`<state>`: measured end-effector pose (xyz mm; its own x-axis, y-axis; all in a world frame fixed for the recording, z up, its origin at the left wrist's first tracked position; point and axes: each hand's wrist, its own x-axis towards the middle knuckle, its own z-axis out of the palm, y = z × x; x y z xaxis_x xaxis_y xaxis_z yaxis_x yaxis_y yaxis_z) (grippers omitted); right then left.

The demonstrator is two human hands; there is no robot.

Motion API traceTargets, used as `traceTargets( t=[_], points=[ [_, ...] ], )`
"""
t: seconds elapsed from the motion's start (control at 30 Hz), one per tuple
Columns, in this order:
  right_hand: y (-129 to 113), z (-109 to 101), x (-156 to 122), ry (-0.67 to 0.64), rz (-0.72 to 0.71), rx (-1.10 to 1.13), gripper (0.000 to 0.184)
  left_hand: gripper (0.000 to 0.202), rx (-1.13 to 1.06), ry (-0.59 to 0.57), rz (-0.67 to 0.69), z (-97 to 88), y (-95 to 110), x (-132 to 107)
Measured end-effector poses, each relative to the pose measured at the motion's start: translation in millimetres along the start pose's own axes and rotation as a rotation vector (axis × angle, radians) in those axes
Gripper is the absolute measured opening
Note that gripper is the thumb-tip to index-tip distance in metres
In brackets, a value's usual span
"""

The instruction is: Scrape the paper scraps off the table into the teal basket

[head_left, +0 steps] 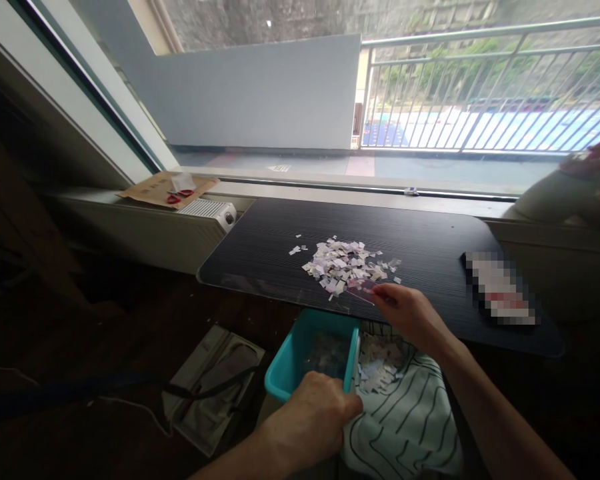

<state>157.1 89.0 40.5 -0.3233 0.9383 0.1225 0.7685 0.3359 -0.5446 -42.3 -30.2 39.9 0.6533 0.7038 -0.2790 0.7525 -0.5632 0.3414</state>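
A heap of small paper scraps [345, 263] lies on the dark table [260, 247]. My right hand [407, 313] pinches a thin pinkish card [361, 289] whose edge rests against the near side of the heap. Below the table's front edge, my left hand [313, 417] grips the rim of a teal plastic bin [305, 353] and holds it under the edge. More scraps [380, 367] lie on the striped cloth [405, 420] on my lap, beside the bin.
A blurred-out flat object [500, 287] lies at the table's right. Red scissors [179, 195] rest on brown cardboard [165, 188] on the sill at left, beside a white heater [213, 211]. Another person's arm [560, 193] leans at the far right. Cables and a flat case [210, 387] lie on the floor.
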Motion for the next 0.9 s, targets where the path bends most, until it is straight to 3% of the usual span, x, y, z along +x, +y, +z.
traceTargets(
  t=[0.2, 0.43, 0.6, 0.77, 0.9],
  points=[
    [-10, 12, 23, 0.006, 0.031, -0.044, 0.026, 0.011, -0.014, 0.033, -0.042, 7.7, -4, -11],
    [-12, 6, 11, -0.081, 0.008, -0.028, 0.024, 0.011, -0.016, 0.022, -0.052, 10.6, -7, -14],
    [-9, -5, 5, -0.04, 0.09, -0.091, 0.024, 0.009, -0.018, 0.04, -0.043, 11.3, -8, -12],
    [-22, 7, 19, -0.078, 0.013, -0.061, 0.024, 0.007, -0.029, 0.026, -0.041, 7.8, -6, -12],
    [-17, 4, 15, -0.078, 0.053, -0.095, 0.024, 0.007, -0.086, 0.034, -0.061, 7.5, -9, -15]
  ],
)
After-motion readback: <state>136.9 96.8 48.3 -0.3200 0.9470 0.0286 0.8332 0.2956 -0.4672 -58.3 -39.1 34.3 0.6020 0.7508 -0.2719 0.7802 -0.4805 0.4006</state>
